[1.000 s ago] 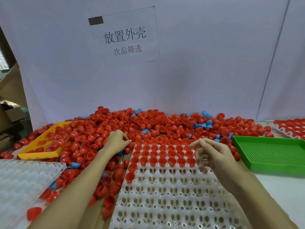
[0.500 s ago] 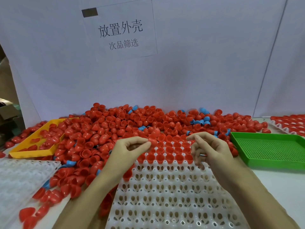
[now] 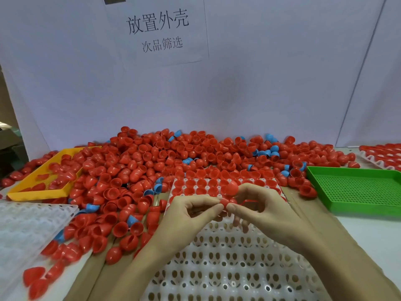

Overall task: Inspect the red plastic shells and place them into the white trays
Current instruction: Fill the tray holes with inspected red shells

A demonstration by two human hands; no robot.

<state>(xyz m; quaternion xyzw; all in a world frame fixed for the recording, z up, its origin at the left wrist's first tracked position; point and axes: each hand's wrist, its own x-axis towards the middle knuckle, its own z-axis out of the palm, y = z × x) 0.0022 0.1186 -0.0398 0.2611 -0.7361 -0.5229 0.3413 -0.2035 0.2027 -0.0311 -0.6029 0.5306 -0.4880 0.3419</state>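
Even, soft indoor light; sharp in the middle, smeared and bent at the edges.

Light falls diffusely from above and in front, so the white backdrop (image 3: 260, 88) reads a flat lilac-grey with no hard shadow, only a dim patch at 9 o'clock where it ends. The red shells (image 3: 152, 161) carry small pale glints; the green tray (image 3: 355, 187) is evenly lit. Both hands, left hand (image 3: 186, 216) and right hand (image 3: 267, 211), throw faint, soft shadows on the white tray (image 3: 227, 263). Shells at 7 o'clock are streaked with motion blur. Wide-angle distortion bows the backdrop seams at 2 o'clock and stretches the forearms toward 5 and 7 o'clock.
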